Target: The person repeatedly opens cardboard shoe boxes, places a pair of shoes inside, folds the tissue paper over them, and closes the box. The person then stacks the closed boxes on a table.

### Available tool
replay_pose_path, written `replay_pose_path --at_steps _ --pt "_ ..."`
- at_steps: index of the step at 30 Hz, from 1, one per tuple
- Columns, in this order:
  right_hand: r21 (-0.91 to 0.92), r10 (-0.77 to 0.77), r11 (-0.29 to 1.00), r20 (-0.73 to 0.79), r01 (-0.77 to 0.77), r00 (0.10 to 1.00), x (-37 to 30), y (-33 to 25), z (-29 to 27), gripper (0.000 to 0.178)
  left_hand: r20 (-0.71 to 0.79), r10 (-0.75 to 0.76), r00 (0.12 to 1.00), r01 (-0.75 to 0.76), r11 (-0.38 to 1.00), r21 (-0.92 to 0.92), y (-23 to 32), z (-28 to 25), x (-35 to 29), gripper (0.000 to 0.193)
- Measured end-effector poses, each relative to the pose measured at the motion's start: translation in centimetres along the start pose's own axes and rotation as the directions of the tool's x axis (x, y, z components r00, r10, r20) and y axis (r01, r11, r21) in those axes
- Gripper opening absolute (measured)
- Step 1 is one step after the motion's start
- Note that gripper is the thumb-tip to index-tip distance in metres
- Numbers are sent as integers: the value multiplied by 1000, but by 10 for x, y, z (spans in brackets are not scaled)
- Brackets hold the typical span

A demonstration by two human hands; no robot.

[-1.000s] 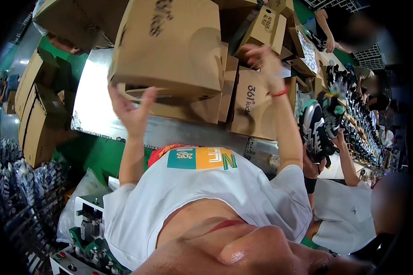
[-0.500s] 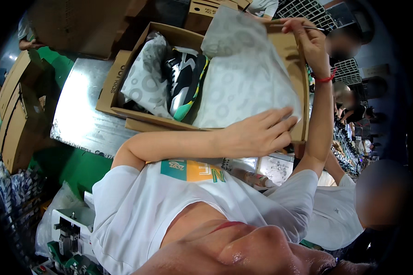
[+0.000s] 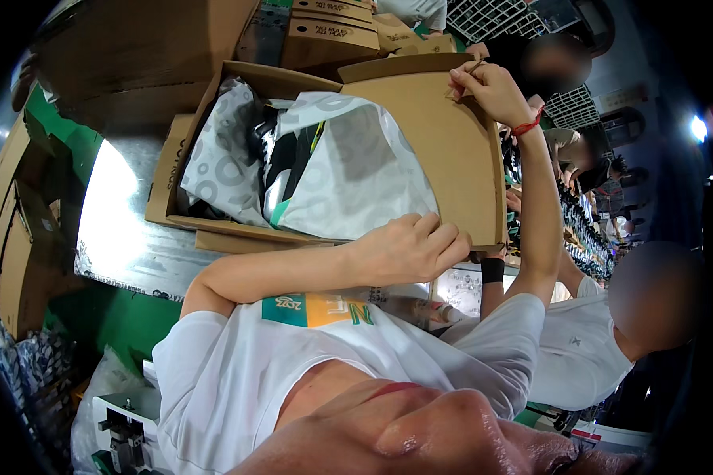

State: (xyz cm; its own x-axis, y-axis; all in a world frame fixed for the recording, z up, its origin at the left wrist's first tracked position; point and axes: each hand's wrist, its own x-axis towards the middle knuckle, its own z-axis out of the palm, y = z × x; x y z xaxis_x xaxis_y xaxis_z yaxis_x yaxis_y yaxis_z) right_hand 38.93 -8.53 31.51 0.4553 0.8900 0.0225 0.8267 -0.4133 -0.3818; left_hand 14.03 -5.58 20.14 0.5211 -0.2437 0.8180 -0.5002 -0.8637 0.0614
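Observation:
An open cardboard shoe box (image 3: 285, 236) holds a black, silver and green sneaker (image 3: 281, 170), partly covered by white patterned tissue paper (image 3: 352, 178). A tissue-wrapped bundle (image 3: 226, 158) lies at the box's left side. My left hand (image 3: 416, 247) is closed on the near right edge of the tissue paper, its fingers curled over the box's front edge. Over the far right corner of the box lid (image 3: 444, 142), my right hand (image 3: 491, 89) pinches a thin brown stick (image 3: 474, 68); its exact kind is unclear. A red string circles my right wrist.
The box rests on a shiny metal table (image 3: 119, 214). A large brown carton (image 3: 142, 63) stands at the far left, and stacked shoe boxes (image 3: 329, 36) stand behind. Another person in a white shirt (image 3: 578, 348) is close on the right. Wire baskets (image 3: 491, 17) are at the far right.
The tissue paper has moved left off the lid and folded over the sneaker. My left hand has shifted slightly left and toward me. My right hand has moved left and down.

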Motion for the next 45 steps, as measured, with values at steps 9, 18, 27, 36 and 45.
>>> replay_pose_path --at_steps 9,18,27,36,45 --pt "-516 -574 800 -513 305 638 -9 7 -1 9 -16 -58 998 57 994 -91 -3 -7 2 38" --pt "390 138 881 -753 267 644 -153 -19 118 25 -606 -602 520 673 726 -144 -57 -106 -105 93" --pt "830 721 -71 425 -553 546 -288 33 395 50 -373 -906 -200 945 -78 -317 -126 -135 -334 49" --pt "773 773 -608 526 178 356 -257 61 431 18 33 -981 193 978 189 -90 -216 -125 -549 61" --pt "774 880 -473 384 422 281 -272 81 432 16 35 -968 247 935 247 255 -210 -105 -497 50"
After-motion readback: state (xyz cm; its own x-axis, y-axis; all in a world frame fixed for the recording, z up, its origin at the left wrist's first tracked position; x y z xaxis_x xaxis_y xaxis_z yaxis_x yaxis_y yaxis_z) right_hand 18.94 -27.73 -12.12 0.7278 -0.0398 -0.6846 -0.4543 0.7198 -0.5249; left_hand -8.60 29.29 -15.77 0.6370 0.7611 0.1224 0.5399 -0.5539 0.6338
